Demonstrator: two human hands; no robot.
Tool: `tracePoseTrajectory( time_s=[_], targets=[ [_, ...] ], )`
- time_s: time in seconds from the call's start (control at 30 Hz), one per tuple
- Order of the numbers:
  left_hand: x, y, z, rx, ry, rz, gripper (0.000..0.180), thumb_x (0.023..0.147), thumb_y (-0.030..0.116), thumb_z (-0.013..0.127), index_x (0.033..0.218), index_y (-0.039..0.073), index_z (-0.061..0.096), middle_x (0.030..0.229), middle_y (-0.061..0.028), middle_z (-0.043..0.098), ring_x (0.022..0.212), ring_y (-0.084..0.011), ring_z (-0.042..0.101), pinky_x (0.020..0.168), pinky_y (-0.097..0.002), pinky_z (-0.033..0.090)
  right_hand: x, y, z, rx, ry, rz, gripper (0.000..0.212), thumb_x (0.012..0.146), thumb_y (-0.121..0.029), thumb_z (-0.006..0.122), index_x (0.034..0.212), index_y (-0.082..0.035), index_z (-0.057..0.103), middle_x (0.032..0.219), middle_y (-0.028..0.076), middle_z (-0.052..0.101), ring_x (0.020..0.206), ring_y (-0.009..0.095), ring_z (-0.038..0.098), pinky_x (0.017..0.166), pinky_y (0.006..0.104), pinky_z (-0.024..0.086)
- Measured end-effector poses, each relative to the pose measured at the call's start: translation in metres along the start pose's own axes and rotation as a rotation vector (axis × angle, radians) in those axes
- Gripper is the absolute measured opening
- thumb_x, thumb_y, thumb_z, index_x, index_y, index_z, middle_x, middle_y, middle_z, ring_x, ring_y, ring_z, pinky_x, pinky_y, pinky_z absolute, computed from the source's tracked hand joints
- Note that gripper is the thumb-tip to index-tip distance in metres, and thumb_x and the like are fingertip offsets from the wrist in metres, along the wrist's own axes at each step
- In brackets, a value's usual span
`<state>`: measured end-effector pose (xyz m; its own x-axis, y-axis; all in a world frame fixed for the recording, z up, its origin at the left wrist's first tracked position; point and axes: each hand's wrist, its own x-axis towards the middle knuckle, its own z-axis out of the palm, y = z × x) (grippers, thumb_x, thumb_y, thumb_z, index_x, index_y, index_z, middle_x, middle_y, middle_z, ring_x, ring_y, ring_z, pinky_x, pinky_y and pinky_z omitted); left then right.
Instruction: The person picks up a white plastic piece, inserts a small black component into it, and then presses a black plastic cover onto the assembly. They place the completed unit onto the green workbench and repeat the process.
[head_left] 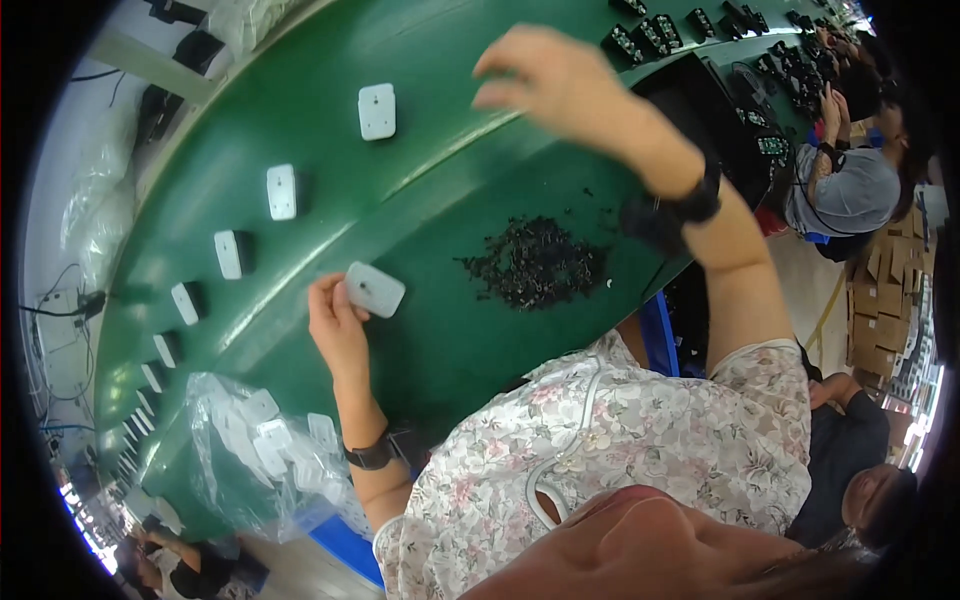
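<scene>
My left hand (pixel 338 318) is closed on the edge of a white rectangular plastic cover (pixel 376 290) with rounded corners and a small dark spot on its face. It holds the cover just over the green table. Out over the far side of the table, my right hand (pixel 560 85) is slightly blurred, thumb and fingers apart with nothing seen between them. Between my arms lies a pile of small black parts (pixel 540 262). The white-faced unit (pixel 377 112) nearest my right hand stands left of it, apart from the fingers.
A line of white-faced black units (pixel 229 255) curves along the green surface (pixel 430 60) at left. A clear plastic bag (pixel 235 480) with white covers lies near left. Black housings with circuit boards (pixel 655 35) and a black tray (pixel 690 100) are at right. Co-workers (pixel 845 190) sit nearby.
</scene>
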<state>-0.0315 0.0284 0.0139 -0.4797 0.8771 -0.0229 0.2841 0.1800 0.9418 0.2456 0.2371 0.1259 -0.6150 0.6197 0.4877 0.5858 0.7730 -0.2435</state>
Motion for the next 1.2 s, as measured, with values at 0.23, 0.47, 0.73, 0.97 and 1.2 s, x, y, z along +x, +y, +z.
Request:
tracePoseTrajectory(
  time_s=[0.23,0.47,0.73,0.97,1.2],
  targets=[
    [-0.013,0.018,0.01,0.723,0.169,0.332,0.032,0.088,0.022,0.06,0.111,0.001,0.053,0.094,-0.0137,0.051,0.078,-0.0273,0.055,0.068,-0.0362,0.046,-0.001,0.185,-0.019,-0.809,-0.454,0.606,0.047,0.074,-0.038,0.073,0.11,-0.01,0.06,0.11,0.012,0.061,0.099,0.032,0.06,0.082,0.0399,0.051],
    [-0.034,0.017,0.013,0.888,0.16,0.443,0.057,0.076,0.023,0.074,0.12,-0.001,0.047,0.105,-0.0169,0.051,0.094,-0.0368,0.051,0.081,-0.0427,0.043,0.004,0.177,0.009,-0.651,-0.319,0.345,0.047,0.073,-0.026,0.074,0.112,-0.004,0.059,0.106,0.018,0.056,0.095,0.035,0.059,0.082,0.0432,0.05],
    [-0.033,0.009,0.017,0.762,0.033,0.637,0.044,0.077,0.003,0.065,0.119,0.002,0.051,0.114,-0.015,0.055,0.103,-0.0352,0.051,0.089,-0.0436,0.04,-0.033,0.009,0.071,0.374,-0.222,0.063,0.03,0.08,-0.017,0.07,0.105,-0.005,0.059,0.093,0.01,0.046,0.078,0.023,0.057,0.069,0.0311,0.049],
    [-0.035,0.004,0.016,0.612,0.07,0.591,0.045,0.074,-0.002,0.066,0.116,0.001,0.052,0.114,-0.0144,0.054,0.107,-0.036,0.049,0.091,-0.0427,0.042,-0.051,0.012,0.072,0.165,-0.138,0.322,0.051,0.082,-0.043,0.066,0.117,-0.008,0.054,0.115,0.009,0.052,0.098,0.027,0.058,0.082,0.0372,0.048],
    [-0.024,-0.002,0.018,0.525,-0.036,0.658,0.045,0.072,-0.004,0.065,0.115,0.002,0.052,0.114,-0.0143,0.055,0.105,-0.0347,0.051,0.09,-0.0414,0.044,-0.036,-0.008,0.101,-0.014,-0.198,0.248,0.038,0.078,-0.026,0.07,0.105,-0.004,0.053,0.101,0.012,0.06,0.095,0.033,0.058,0.079,0.039,0.048]
  ],
)
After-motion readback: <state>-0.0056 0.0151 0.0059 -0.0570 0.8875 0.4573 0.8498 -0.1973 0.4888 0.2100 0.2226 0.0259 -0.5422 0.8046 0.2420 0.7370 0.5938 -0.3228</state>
